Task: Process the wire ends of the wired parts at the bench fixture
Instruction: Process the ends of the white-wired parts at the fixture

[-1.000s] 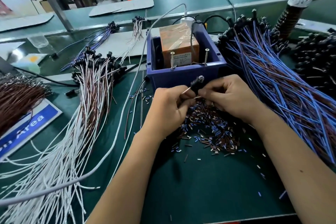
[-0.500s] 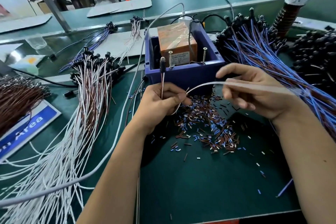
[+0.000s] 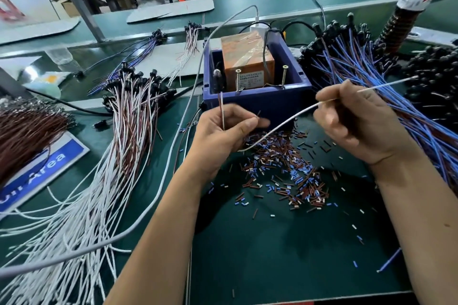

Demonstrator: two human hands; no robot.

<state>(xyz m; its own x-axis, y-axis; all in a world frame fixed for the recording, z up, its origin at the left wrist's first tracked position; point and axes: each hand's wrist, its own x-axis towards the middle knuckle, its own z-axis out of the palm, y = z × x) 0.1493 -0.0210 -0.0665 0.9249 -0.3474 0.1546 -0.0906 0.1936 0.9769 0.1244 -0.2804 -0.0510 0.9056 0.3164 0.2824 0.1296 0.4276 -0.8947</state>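
- Wired part (image 3: 218, 79): your left hand (image 3: 223, 136) pinches its brown lead, black head up, just before the blue bin (image 3: 257, 99).
- White lead (image 3: 285, 124): your right hand (image 3: 357, 121) grips it, curving between both hands.
- Cut bits (image 3: 285, 171) lie on the mat (image 3: 272, 255) below.

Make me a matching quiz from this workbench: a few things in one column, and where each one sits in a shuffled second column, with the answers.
Things:
1. blue fixture box
2. pile of cut insulation bits
3. blue-wired parts
4. white-and-brown-wired parts

Places:
A. heaped to the right of the box
B. spread out to the left of the left hand
C. just beyond both hands, holding an orange block and two screws
D. on the green mat between the two hands

Pairs: 1-C, 2-D, 3-A, 4-B
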